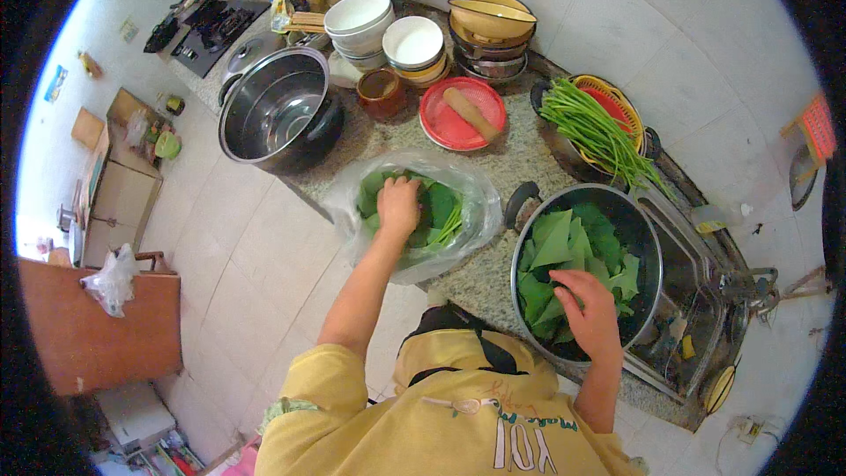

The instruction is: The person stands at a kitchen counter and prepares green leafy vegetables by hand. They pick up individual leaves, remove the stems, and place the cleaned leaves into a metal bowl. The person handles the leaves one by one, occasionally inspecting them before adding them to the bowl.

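A speckled stone countertop (pixel 467 291) runs beneath everything, its sink (pixel 696 317) at the right. On it, just beside the sink, a two-handled pot (pixel 650 251) holds a heap of broad green leaves (pixel 553 238); to the left, near the front edge, a clear plastic bag (pixel 485 203) lies spread open around more leaves (pixel 434 203) and a few thin stems (pixel 451 225). A deep dark pot (pixel 313 137) stands farther left. Behind the leaf-filled pot, a bundle of long green stalks (pixel 595 128) lies across a yellow basket (pixel 630 106). The right hand (pixel 592 310) is over the leaf-filled pot, partly open, thumb apart from the curved fingers, with no visible hold. The left hand (pixel 398 204) reaches into the bag, fingers bent down at the leaves; whether it grips any, I cannot tell. Behind the bag, a short wooden stick (pixel 470 113) rests on a red plate (pixel 436 115).
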`<action>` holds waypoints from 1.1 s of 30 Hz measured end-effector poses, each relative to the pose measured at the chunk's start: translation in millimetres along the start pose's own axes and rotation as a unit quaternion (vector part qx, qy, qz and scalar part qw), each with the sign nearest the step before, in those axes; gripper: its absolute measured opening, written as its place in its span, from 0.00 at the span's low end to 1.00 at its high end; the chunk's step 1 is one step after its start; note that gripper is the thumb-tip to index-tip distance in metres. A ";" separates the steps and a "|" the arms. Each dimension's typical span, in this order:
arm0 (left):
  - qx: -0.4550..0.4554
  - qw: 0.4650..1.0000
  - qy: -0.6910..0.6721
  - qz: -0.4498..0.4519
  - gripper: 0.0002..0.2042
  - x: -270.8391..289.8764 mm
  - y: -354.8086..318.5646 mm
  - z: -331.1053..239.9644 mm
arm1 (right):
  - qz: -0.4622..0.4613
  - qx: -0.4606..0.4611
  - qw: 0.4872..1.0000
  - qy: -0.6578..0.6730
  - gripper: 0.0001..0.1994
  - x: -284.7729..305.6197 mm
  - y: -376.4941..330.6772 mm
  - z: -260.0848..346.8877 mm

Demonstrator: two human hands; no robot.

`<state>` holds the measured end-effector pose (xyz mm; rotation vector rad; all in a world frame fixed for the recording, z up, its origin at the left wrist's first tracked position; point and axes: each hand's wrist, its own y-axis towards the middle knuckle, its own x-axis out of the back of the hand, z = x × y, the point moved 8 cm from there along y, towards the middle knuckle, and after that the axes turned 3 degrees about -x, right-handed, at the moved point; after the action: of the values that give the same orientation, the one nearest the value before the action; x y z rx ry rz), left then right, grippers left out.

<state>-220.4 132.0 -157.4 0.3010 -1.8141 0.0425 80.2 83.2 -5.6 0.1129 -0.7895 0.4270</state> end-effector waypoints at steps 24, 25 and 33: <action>0.030 0.641 -0.733 0.225 0.07 108.0 -69.2 -170.2 | -0.093 -0.074 0.910 0.396 0.15 16.1 -4.8 13.7; 0.008 0.636 -0.734 0.237 0.07 111.4 -72.1 -180.3 | -0.116 -0.070 0.912 0.387 0.14 24.2 -7.7 14.8; 0.107 0.496 -0.787 0.350 0.14 90.2 -86.9 -219.5 | -0.271 -0.134 0.912 0.277 0.10 58.0 -24.8 -28.6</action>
<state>-14.0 72.6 -24.3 -0.5337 -3.7021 0.8243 145.6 87.2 16.9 -0.0498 -0.2239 -0.1845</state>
